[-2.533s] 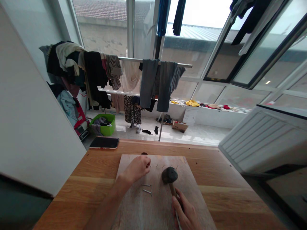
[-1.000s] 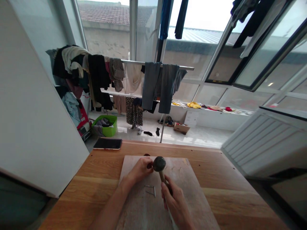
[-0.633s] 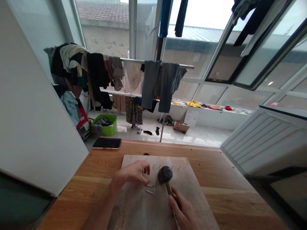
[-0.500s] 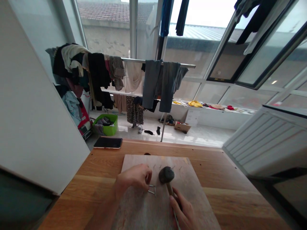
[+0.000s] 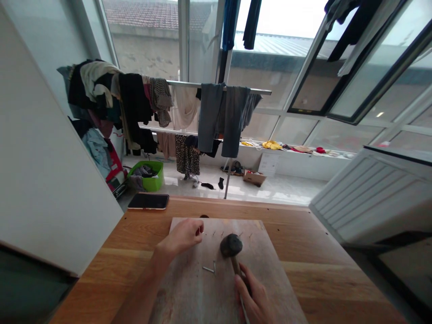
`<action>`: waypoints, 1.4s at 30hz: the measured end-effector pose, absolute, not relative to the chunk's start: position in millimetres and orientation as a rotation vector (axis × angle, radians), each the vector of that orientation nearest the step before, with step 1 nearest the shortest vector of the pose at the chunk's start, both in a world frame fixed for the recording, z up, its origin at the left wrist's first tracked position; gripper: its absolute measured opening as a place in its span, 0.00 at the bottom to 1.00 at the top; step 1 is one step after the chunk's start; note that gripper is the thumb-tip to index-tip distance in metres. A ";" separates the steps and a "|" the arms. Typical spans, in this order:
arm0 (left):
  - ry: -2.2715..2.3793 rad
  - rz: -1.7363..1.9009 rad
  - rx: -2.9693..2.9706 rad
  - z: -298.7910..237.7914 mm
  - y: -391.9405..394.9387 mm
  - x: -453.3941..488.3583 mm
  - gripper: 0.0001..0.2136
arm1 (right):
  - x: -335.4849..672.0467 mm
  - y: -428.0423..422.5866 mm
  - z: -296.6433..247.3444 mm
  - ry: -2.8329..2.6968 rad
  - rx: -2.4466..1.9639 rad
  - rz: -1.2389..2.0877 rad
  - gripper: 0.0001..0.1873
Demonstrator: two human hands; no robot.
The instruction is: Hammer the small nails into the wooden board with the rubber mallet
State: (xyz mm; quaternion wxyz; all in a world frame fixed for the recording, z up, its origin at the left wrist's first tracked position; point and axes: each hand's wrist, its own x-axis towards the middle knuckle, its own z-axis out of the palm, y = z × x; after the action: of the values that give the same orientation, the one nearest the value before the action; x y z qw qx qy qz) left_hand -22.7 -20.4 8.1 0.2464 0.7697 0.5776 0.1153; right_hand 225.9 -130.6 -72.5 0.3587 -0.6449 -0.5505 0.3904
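My left hand (image 5: 185,235) is closed in a pinch over the upper left of a wooden board (image 5: 249,288). A nail is in its fingertips, mostly hidden by them. My right hand (image 5: 254,292) grips the wooden handle of a rubber mallet (image 5: 231,245), whose black head hovers over or rests on the board; I cannot tell which. Two loose nails (image 5: 209,269) lie at an angle to each other, left of the mallet handle. Along the board's far part several thin nails (image 5: 240,234) stand in a row, some partly behind the mallet head.
The board lies on a wooden table (image 5: 330,265), with a phone (image 5: 148,201) at its far left corner. Past the table are a clothes rack (image 5: 263,92) hung with laundry, a green basket (image 5: 153,182) and a cardboard box (image 5: 254,178). A white panel (image 5: 57,148) stands left.
My left hand has lifted a nail away from the loose ones and moved up and left toward the board's far edge. The mallet stays in my right hand, almost unmoved.
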 end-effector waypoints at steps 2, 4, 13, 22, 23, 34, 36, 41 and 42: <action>1.544 0.343 2.093 5.6 -19.3 -23.7 0.06 | 225.7 -130.1 -71.9 -1.413 -1.651 1.024 0.41; 1.506 0.368 2.105 3.0 -18.9 -22.5 0.06 | 225.3 -130.0 -70.8 -1.403 -1.654 1.021 0.40; 1.469 0.484 2.160 -4.1 -16.5 -10.0 0.07 | 226.1 -128.1 -66.5 -1.405 -1.608 1.092 0.40; 1.342 0.665 1.929 -19.8 -13.0 -17.1 0.05 | 225.4 -128.8 -76.7 -1.405 -1.622 1.029 0.39; 1.332 0.680 1.913 -21.3 -12.2 -17.9 0.05 | 226.1 -129.0 -77.1 -1.393 -1.632 1.018 0.38; 1.304 0.742 1.887 -27.7 -9.3 -21.4 0.04 | 223.6 -112.6 -49.1 -1.397 -1.502 1.223 0.42; 1.309 0.748 1.895 -28.4 -9.2 -21.6 0.05 | 212.6 -110.0 -40.0 -1.396 -1.452 1.255 0.39; 1.308 0.746 1.885 -28.1 -9.6 -19.9 0.04 | 187.5 -102.8 -22.8 -1.436 -1.361 1.237 0.33; 1.305 0.754 1.884 -28.1 -9.5 -19.3 0.04 | 184.2 -101.1 -21.5 -1.458 -1.349 1.242 0.32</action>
State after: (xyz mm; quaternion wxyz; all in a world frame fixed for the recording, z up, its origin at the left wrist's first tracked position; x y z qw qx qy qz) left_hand -19.3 -9.5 -28.1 0.3565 0.7295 0.5055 0.2918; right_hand 184.2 -101.1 -21.5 0.3891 -0.5304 -0.5733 0.4884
